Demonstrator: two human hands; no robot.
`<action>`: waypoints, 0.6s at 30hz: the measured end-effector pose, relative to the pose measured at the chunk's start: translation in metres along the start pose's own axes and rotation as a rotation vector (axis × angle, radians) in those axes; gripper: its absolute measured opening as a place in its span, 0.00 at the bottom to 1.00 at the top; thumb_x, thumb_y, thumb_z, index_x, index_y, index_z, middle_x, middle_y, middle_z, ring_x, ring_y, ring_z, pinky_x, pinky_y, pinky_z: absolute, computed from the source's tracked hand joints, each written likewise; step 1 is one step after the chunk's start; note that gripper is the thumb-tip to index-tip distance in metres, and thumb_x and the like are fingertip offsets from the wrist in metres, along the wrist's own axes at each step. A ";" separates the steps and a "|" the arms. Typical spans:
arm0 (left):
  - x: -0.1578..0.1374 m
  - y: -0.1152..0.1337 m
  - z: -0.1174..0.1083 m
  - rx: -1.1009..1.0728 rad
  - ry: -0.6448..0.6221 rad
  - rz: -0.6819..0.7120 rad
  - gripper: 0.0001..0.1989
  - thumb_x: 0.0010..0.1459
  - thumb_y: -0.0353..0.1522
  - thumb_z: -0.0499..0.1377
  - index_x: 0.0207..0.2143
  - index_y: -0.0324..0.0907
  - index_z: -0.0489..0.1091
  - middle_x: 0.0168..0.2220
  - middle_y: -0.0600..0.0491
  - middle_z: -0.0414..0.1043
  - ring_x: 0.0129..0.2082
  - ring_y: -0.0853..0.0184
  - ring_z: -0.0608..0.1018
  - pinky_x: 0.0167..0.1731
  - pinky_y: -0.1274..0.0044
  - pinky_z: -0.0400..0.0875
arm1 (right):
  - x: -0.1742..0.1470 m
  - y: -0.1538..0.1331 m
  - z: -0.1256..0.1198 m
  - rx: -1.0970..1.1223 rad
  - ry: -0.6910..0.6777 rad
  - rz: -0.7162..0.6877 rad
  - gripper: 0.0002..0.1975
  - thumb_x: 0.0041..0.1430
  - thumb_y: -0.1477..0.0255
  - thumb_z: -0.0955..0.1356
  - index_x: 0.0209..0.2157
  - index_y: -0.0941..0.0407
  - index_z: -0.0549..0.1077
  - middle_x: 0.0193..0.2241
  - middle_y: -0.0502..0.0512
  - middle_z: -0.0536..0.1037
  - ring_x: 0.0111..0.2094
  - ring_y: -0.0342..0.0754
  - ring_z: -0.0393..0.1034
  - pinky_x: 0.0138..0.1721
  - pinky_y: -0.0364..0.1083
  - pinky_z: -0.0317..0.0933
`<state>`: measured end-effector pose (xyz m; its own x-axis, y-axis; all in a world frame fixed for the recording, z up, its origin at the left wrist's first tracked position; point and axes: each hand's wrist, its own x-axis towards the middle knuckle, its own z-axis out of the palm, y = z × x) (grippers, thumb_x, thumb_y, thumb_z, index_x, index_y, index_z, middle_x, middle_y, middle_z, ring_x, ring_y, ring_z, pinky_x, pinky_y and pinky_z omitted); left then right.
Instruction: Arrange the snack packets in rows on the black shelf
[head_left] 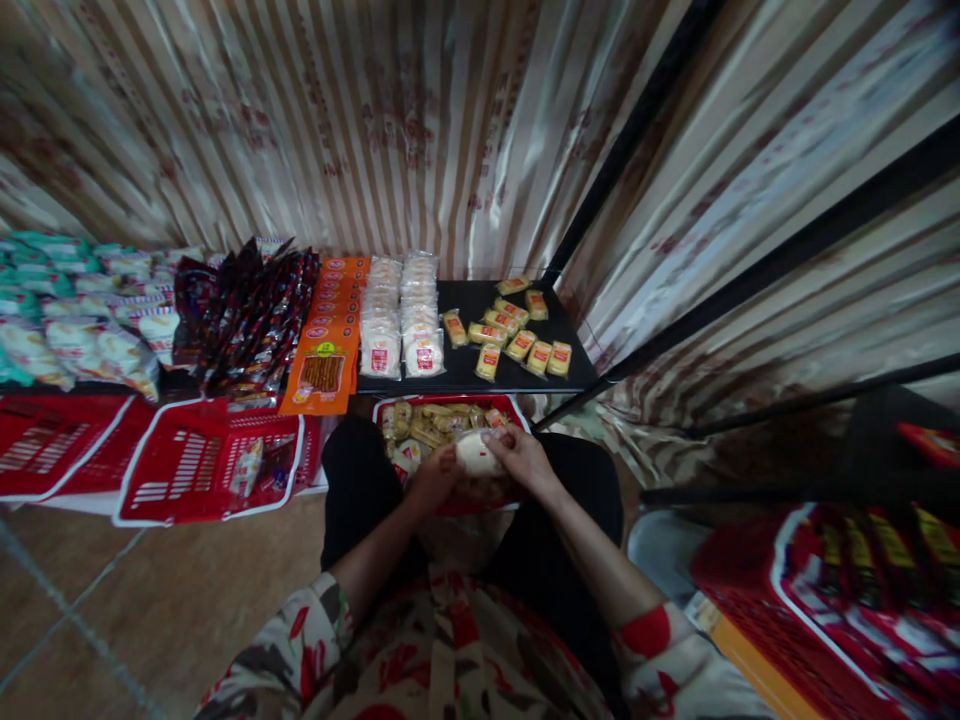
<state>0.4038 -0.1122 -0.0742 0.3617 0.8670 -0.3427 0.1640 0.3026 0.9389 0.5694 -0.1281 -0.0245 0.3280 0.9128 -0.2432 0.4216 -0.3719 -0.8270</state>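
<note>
Between my two hands is a round white packaged snack (477,455), held over a red basket (517,405). My left hand (435,478) grips its left side with bent fingers. My right hand (523,458) pinches its right side, thumb and fingers closed on the edge. Below, the basket holds several small yellowish wrapped snacks (427,432) and a few white packets (406,458). Part of the basket's contents is hidden by my hands. On the black shelf ahead, white round packaged snacks (424,350) stand in two rows, beside scattered yellow wrapped snacks (521,345).
Orange packets (322,365), dark shiny packets (251,320) and white bags (105,350) fill the shelf's left. Red baskets (202,455) stand below it, and another basket (795,590) with packets is at right. Black metal poles (637,120) cross before a striped curtain (420,130).
</note>
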 end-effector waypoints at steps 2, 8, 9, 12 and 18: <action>0.002 0.005 -0.002 -0.099 0.033 0.013 0.14 0.49 0.31 0.57 0.40 0.37 0.69 0.33 0.51 0.76 0.32 0.68 0.77 0.33 0.77 0.71 | -0.001 -0.007 0.005 0.103 -0.006 0.049 0.16 0.45 0.56 0.67 0.23 0.53 0.64 0.15 0.45 0.68 0.15 0.42 0.62 0.17 0.41 0.55; 0.001 0.023 -0.019 -0.100 0.159 0.068 0.08 0.49 0.30 0.57 0.34 0.38 0.69 0.28 0.54 0.74 0.28 0.71 0.75 0.30 0.80 0.70 | 0.000 -0.018 0.021 0.277 -0.012 0.057 0.16 0.44 0.55 0.69 0.26 0.53 0.67 0.15 0.45 0.69 0.15 0.42 0.63 0.16 0.40 0.55; 0.000 0.027 -0.022 -0.095 0.174 0.077 0.08 0.49 0.30 0.57 0.34 0.39 0.69 0.28 0.54 0.74 0.28 0.71 0.75 0.31 0.80 0.70 | -0.001 -0.020 0.023 0.310 -0.013 0.063 0.16 0.44 0.56 0.69 0.28 0.52 0.68 0.16 0.45 0.71 0.16 0.43 0.65 0.16 0.40 0.56; -0.006 0.039 -0.029 -0.014 0.227 0.158 0.08 0.50 0.30 0.57 0.35 0.41 0.70 0.31 0.54 0.74 0.31 0.69 0.75 0.35 0.77 0.70 | -0.005 -0.032 0.027 0.502 -0.015 0.101 0.15 0.46 0.57 0.70 0.33 0.51 0.70 0.24 0.48 0.75 0.23 0.44 0.71 0.19 0.40 0.60; -0.021 0.054 -0.040 0.349 0.308 0.593 0.10 0.56 0.28 0.52 0.38 0.43 0.70 0.40 0.50 0.73 0.42 0.65 0.74 0.45 0.71 0.69 | -0.014 -0.053 0.018 0.909 -0.120 0.309 0.19 0.49 0.53 0.68 0.32 0.54 0.72 0.32 0.55 0.77 0.29 0.46 0.74 0.28 0.44 0.68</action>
<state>0.3684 -0.0980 -0.0155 0.2151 0.9325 0.2901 0.3213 -0.3481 0.8807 0.5273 -0.1186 0.0136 0.2048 0.8267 -0.5240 -0.5003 -0.3718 -0.7820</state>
